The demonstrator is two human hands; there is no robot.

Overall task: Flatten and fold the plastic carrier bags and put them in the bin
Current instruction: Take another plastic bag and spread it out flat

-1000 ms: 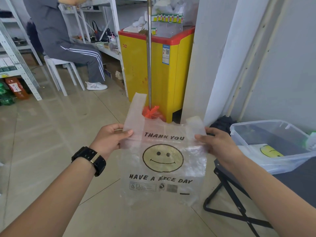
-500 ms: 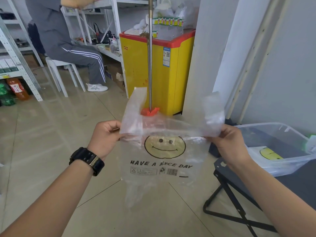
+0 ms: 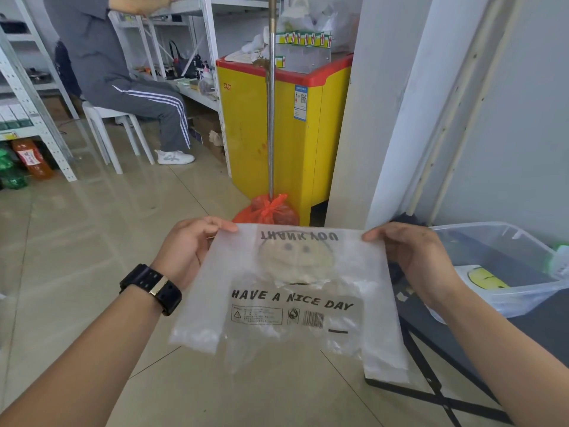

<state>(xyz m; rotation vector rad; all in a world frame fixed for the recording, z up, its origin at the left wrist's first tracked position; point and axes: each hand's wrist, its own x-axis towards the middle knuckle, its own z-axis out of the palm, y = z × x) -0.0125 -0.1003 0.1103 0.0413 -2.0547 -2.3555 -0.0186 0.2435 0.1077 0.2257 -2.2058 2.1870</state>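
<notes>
A clear plastic carrier bag [image 3: 295, 291] with a yellow smiley and black lettering hangs in front of me, folded in half with its handles hanging down over the front. My left hand [image 3: 192, 246], with a black watch on its wrist, pinches the fold's left corner. My right hand [image 3: 409, 252] pinches the right corner. At the right, a clear plastic bin [image 3: 523, 298] sits on a dark table, and a folded smiley bag [image 3: 485, 277] lies inside it.
A yellow chest freezer [image 3: 277, 127] with a red rim stands ahead, with a metal pole [image 3: 271, 118] and an orange bag [image 3: 269, 211] in front of it. A person [image 3: 123, 75] sits on a white stool at the back left by metal shelves. A black folding table frame [image 3: 431, 386] is at lower right.
The bag's top half with both handles has come forward and down over the front, so the bag is now folded in half. Both hands still hold its upper corners.
</notes>
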